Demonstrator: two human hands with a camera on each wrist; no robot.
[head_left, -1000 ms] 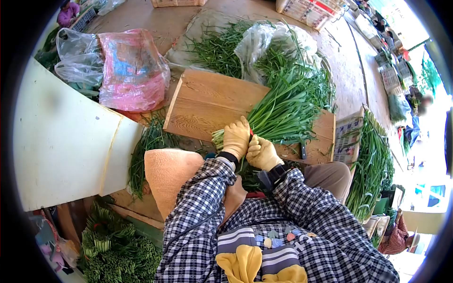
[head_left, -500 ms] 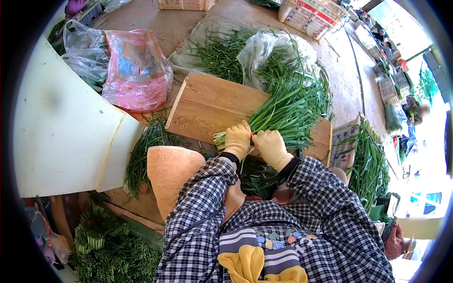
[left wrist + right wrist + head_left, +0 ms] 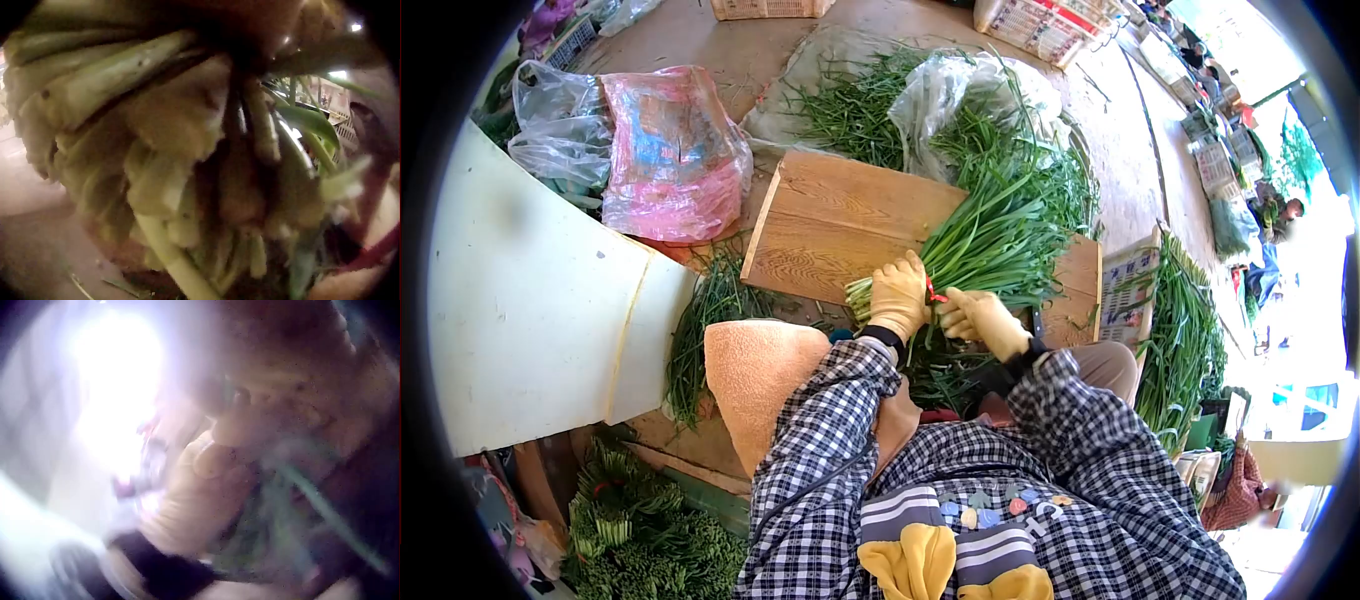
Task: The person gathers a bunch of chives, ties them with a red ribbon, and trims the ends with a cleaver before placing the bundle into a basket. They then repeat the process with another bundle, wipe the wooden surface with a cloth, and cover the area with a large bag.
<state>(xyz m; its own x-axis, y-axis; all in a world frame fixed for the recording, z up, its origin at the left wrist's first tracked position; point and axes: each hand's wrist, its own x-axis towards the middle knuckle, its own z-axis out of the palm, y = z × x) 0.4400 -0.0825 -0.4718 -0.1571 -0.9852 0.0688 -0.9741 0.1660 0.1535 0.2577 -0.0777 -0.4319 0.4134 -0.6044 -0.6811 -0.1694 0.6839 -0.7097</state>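
My gloved left hand (image 3: 900,296) grips a bunch of garlic chives (image 3: 1000,235) around its stalks, near the pale cut ends (image 3: 859,297). Those stalk ends (image 3: 169,125) fill the left wrist view. A red tie (image 3: 935,291) shows beside the left hand's fingers, on the leafy side of the grip. Just to the right, my gloved right hand (image 3: 982,318) pinches the tie's loose end with curled fingers. In the blurred right wrist view that hand (image 3: 206,481) is bent inward. The bunch's leaves fan over a wooden board (image 3: 850,215).
A dark handle (image 3: 1038,322) lies at the board's near edge. Loose greens and clear plastic (image 3: 935,95) are heaped behind it. A crate of greens (image 3: 1185,340) stands at right, a pale curved panel (image 3: 540,300) and pink plastic sack (image 3: 675,150) at left. Tied bunches (image 3: 640,530) lie lower left.
My right hand has pulled away rightward from beside the left hand, and a stretch of red tie now shows between them. The left hand keeps its hold on the bunch.
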